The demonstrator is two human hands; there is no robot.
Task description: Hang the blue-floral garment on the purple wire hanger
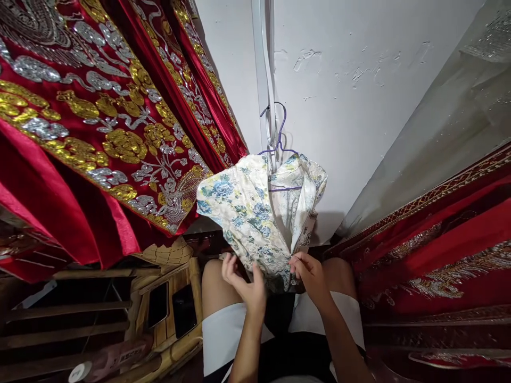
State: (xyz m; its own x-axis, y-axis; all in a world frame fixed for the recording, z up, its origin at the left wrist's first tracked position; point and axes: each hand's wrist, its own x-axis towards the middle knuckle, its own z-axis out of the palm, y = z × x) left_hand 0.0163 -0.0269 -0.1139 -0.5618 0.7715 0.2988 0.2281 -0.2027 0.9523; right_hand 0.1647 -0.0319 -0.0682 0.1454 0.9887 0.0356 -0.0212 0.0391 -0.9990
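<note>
Garment (251, 213) of thin cream-white cloth, printed with blue and pale yellow flowers, hangs upright in front of us from a thin purple hanger (283, 119). The hanger's hook sits in the loop of a narrow white strap (268, 58), which runs down before a white wall (331, 106) with chipped paint. Our garment's front gapes in a long V below the hanger's neck, showing the pale inside and the purple lower bar, and its lower part drops between our bent knees (213, 279).

Our right hand (311, 274) has a narrow pinch, thumb against fingers, on the cloth at the bottom point of that V. Our left hand (245, 287) is held wide, thumb well apart from curved fingers, just beside the garment's lower left edge; we cannot tell whether a fingertip touches it.

To our left hangs deep red satin cloth (123, 143) thick with gold and silver embroidery, its lowest corner close to the garment's left sleeve. Beneath that stands a slatted bamboo seat (171, 346). Along the seat's right edge two flat, dark, phone-like rectangles (184, 311) lie side by side, and at its near edge is a pinkish bottle with a white cap (109, 363). To our right, red beaded cloth (471, 223) hangs near a sheer greyish cover (419, 127).
</note>
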